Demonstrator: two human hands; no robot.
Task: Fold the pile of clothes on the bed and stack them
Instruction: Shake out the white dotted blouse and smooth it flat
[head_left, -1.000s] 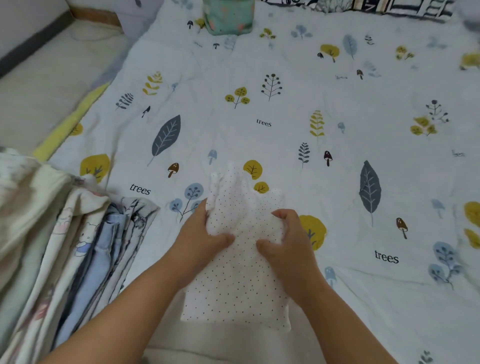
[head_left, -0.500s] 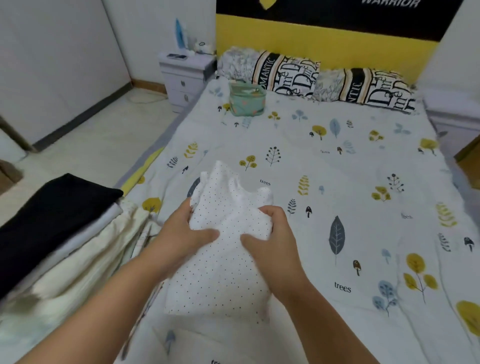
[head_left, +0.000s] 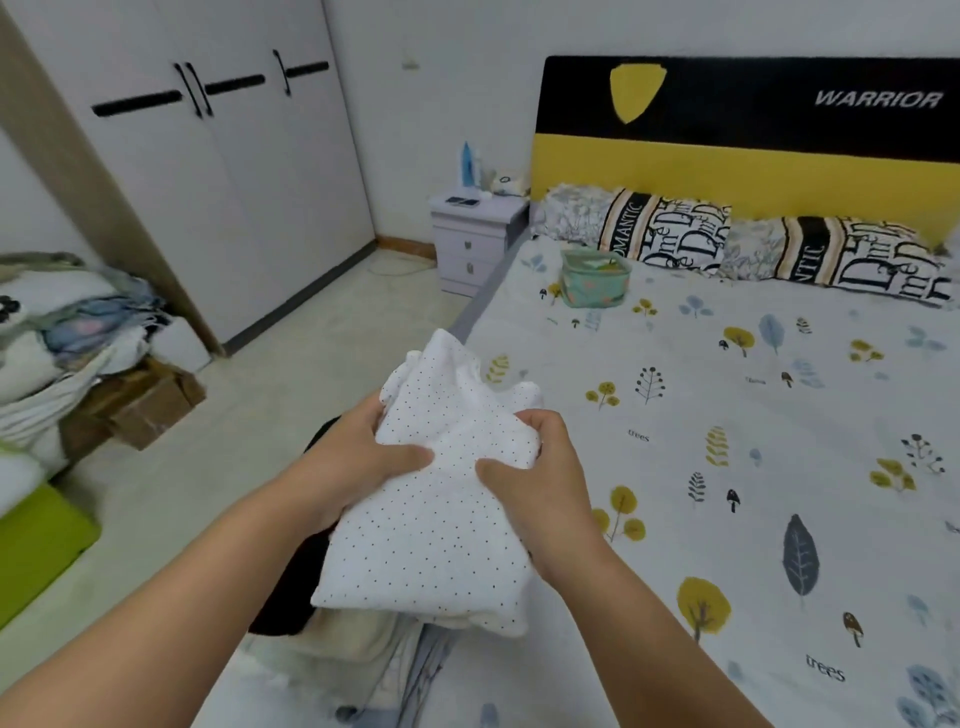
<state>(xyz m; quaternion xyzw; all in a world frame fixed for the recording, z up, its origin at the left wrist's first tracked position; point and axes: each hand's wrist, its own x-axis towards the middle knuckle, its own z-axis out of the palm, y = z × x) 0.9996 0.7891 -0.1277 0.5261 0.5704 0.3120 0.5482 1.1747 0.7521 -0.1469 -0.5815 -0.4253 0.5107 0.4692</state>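
Teal fabric basket (head_left: 595, 280) far on bed (head_left: 779, 415), contents unclear. Left hand (head_left: 358, 457), right hand (head_left: 545, 467) clamp folded dotted garment (head_left: 441, 509), now lifted above stack (head_left: 343, 634).

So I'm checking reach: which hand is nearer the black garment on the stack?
Left. The left hand hangs right over the black garment; the right hand is further right, across the dotted cloth.

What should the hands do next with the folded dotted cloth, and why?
Probably lower the dotted cloth onto the stack of folded clothes beneath it: it already looks folded, both the left hand and right hand grip it, and it hangs right above the stack.
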